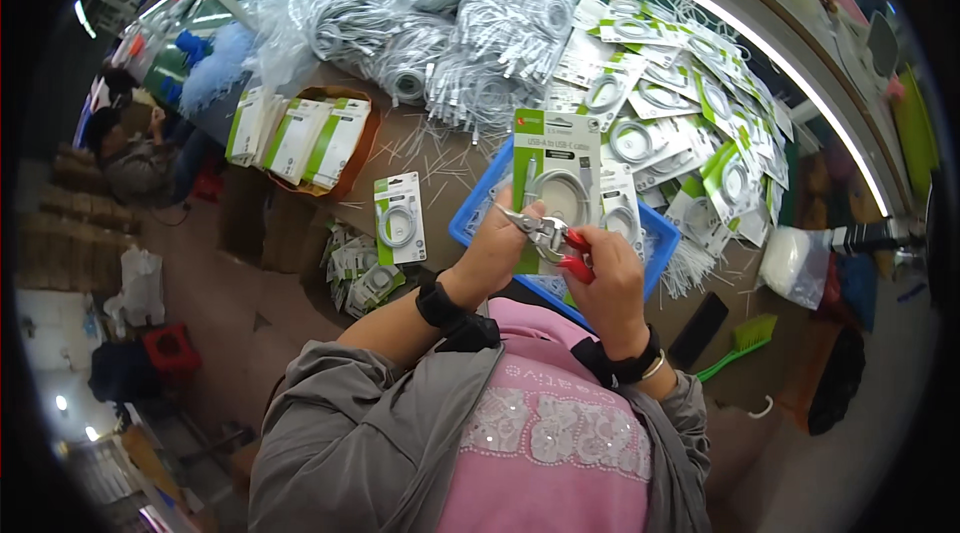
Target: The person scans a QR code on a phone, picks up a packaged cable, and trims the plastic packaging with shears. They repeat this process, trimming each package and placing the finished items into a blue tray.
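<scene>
My left hand (492, 243) grips the left edge of a white and green cable card (566, 143), which stands tilted up in front of me with a coiled white cable (562, 195) on it. In my right hand (612, 278) are red-handled pliers (548, 235), fingers closed round the grips. The metal jaws lie across the lower part of the card, close to my left fingers. Behind and below the card is a blue tray (660, 251), partly covered by my hands, with other carded cables in it.
Bundles of white cables (400, 33) are heaped at the back, and many carded cables (690, 103) at the right. An orange-brown box (362, 148) of cards stands left. One carded cable (400, 218) lies near the left edge. A green brush (750, 335) is at the right.
</scene>
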The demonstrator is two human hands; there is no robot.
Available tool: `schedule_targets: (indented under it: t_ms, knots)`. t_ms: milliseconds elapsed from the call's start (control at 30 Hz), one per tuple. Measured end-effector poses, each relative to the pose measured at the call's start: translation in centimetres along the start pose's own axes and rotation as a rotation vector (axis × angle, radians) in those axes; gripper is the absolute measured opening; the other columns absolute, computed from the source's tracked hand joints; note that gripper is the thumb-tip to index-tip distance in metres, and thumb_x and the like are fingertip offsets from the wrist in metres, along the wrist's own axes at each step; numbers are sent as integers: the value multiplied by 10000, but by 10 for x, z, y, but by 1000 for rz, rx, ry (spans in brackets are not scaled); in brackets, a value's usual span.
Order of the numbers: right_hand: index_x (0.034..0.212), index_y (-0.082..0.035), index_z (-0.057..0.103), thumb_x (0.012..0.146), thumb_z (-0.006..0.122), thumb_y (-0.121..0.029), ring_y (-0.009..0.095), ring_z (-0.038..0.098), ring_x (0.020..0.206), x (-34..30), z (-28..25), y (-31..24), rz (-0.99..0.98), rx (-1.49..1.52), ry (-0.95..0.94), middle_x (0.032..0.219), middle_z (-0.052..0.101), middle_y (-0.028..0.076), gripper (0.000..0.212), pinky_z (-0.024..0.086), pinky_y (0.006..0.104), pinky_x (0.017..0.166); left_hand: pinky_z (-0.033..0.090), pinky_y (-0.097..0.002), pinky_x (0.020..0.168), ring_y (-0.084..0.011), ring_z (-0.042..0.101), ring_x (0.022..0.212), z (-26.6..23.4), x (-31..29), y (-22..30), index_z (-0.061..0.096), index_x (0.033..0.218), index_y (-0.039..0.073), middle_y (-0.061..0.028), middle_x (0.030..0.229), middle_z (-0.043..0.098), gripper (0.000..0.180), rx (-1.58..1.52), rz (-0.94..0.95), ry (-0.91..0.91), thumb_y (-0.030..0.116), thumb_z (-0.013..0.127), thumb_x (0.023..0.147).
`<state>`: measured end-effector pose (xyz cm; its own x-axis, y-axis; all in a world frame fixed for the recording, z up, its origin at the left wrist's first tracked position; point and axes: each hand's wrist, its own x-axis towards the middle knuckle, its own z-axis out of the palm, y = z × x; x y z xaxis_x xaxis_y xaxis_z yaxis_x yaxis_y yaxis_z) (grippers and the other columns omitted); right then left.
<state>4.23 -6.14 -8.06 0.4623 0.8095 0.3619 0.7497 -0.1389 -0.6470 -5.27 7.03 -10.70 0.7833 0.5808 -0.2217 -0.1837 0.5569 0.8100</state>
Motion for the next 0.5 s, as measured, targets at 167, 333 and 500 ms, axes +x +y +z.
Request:
schedule_targets:
  t_ms: [167,333,500]
  knots:
    - [1032,-4,594,733,656,-18,277,625,800,-14,-15,22,194,99,20,893,633,150,306,485,316,703,484,-279,765,-121,574,871,-143,8,9,471,1181,5,-72,972,588,271,369,160,414,107,518,935]
    - [1049,-15,592,734,678,-83,345,617,832,-39,-12,72,385,82,-74,932,628,181,334,496,363,741,480,-291,824,-170,586,929,-284,-13,-12,462,1223,-26,-111,1082,586,327,410,15,439,91,524,924]
    - [1077,2,594,772,656,-91,223,617,834,-57,-2,88,399,32,-86,916,639,137,325,486,304,756,443,-329,894,-214,540,1050,-284,-4,3,459,1242,-48,-145,1186,536,419,1498,116,665,168,573,902]
